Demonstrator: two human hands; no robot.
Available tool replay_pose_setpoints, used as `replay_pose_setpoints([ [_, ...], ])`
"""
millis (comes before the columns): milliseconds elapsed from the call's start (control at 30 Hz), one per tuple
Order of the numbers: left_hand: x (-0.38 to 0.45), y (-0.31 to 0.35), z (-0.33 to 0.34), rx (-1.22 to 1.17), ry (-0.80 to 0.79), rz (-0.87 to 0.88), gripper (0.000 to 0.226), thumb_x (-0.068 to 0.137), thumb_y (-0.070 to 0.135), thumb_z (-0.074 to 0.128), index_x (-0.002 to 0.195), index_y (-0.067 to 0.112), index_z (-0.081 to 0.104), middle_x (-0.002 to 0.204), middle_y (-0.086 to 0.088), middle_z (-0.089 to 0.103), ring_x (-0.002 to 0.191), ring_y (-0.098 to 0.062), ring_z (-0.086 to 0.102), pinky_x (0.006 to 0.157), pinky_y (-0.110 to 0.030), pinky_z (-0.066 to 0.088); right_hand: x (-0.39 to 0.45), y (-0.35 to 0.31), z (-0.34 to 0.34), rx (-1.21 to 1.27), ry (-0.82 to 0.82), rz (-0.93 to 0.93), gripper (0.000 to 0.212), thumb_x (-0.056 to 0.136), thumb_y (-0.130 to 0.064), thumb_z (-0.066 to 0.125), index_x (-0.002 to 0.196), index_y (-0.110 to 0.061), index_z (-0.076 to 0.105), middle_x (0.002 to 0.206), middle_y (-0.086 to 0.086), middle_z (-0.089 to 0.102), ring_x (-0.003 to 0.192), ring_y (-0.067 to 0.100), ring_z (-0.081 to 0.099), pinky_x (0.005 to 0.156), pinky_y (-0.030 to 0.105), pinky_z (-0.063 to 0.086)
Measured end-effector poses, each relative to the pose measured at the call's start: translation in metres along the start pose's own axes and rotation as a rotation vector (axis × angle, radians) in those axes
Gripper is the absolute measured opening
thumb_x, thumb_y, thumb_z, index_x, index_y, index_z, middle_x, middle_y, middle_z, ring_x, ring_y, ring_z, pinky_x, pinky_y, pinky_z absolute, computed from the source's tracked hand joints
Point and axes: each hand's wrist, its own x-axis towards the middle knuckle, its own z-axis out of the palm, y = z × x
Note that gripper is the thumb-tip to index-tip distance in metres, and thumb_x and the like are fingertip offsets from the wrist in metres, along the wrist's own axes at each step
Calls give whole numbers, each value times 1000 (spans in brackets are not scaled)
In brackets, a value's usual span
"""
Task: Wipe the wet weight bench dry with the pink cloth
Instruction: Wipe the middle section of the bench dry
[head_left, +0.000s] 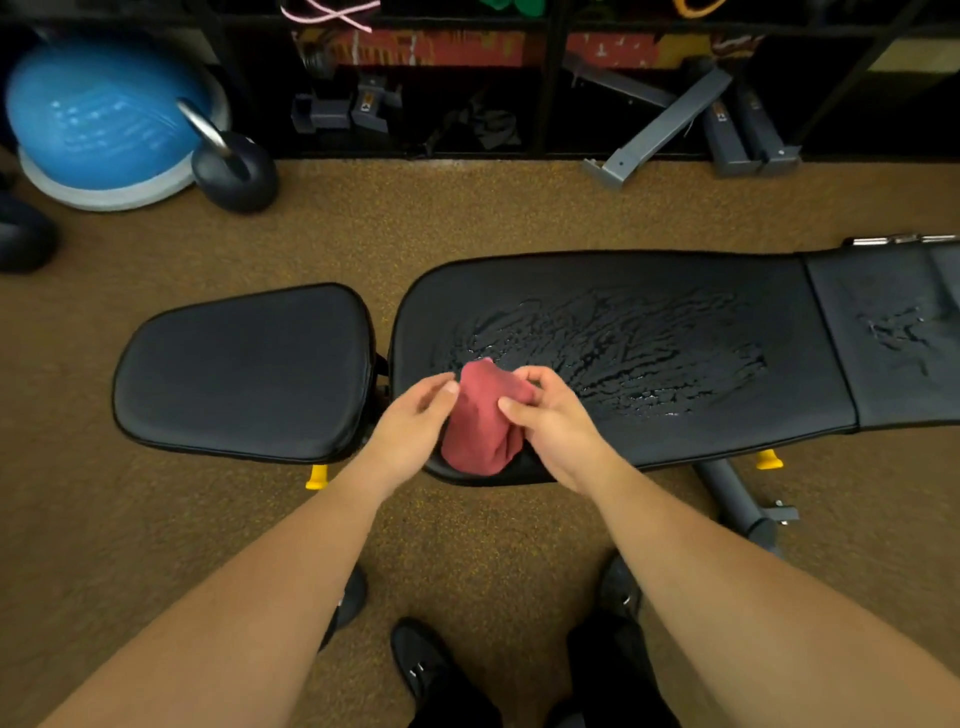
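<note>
Brown speckled gym floor (467, 208); black weight bench (727, 291) beaded with water (613, 353). Left hand (415, 421) and right hand (550, 421) both pinch the bunched pink cloth (480, 421) at the pad's near edge.

A black padded weight bench (623, 291) stands on a speckled brown floor (467, 208); beaded water (623, 353) spreads across its long pad; a bunched pink cloth (480, 421) lies at that pad's near edge; the smaller seat pad (244, 369) looks dry.
</note>
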Motion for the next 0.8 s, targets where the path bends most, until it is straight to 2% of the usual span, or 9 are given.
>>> replay_pose_setpoints([
  [100,7,31,31,-105,-118,3,32,103,44,49,128,29,62,126,7,67,119,-9,60,107,-43,48,1,-29,-27,59,-26,-57,17,90,-6,66,103,-10,57,99,5,67,98,18,61,94,35,46],
  [233,20,74,69,-43,-51,146,25,98,51,53,97,30,67,102,3,70,99,-15,64,103,-53,48,-1,-70,-74,-38,121,-163,11,100,-24,61,108,-16,58,106,2,68,97,13,63,92,40,50],
  [333,30,110,114,-105,-58,188,20,99,44,55,98,27,66,97,8,71,95,-13,66,95,-50,53,-17,-99,-108,-15,112,-166,21,106,-34,49,124,-23,49,120,-4,66,104,12,67,89,40,57],
  [400,35,137,149,-153,-50,204,14,101,35,57,103,23,65,98,7,74,94,-13,70,89,-44,58,-28,-111,-132,26,72,-156,40,98,-37,58,135,-32,42,131,-4,63,116,15,66,92,41,58],
  [467,43,162,180,-156,-71,199,15,102,31,57,110,20,63,102,2,75,93,-14,72,83,-40,60,-32,-121,-159,-13,109,-191,46,96,-25,65,135,-34,44,131,-2,64,118,16,65,94,41,57],
  [533,56,182,202,-130,-112,174,17,103,29,54,114,18,61,104,-4,73,88,-15,73,76,-37,62,-30,-131,-190,-74,235,-234,36,98,-17,65,127,-34,53,120,-5,70,112,13,68,95,38,57],
  [667,101,193,217,204,-104,230,22,101,29,56,122,27,57,113,5,68,96,-14,68,82,-29,56,-16,-161,-260,-247,434,-306,30,99,-14,63,111,-42,61,108,-13,73,104,7,69,91,32,55],
  [733,127,189,215,473,-105,265,32,100,28,57,131,27,55,129,3,60,108,-17,61,92,-29,48,-4,-174,-292,-483,465,-343,34,98,-15,61,117,-43,60,110,-12,70,105,10,66,91,25,52],
  [800,151,185,211,721,-86,275,41,100,28,56,141,27,50,144,-3,48,127,-26,50,107,-39,40,13,-183,-320,-821,483,-345,45,95,-11,61,133,-34,57,118,-6,60,106,11,60,88,11,44],
])
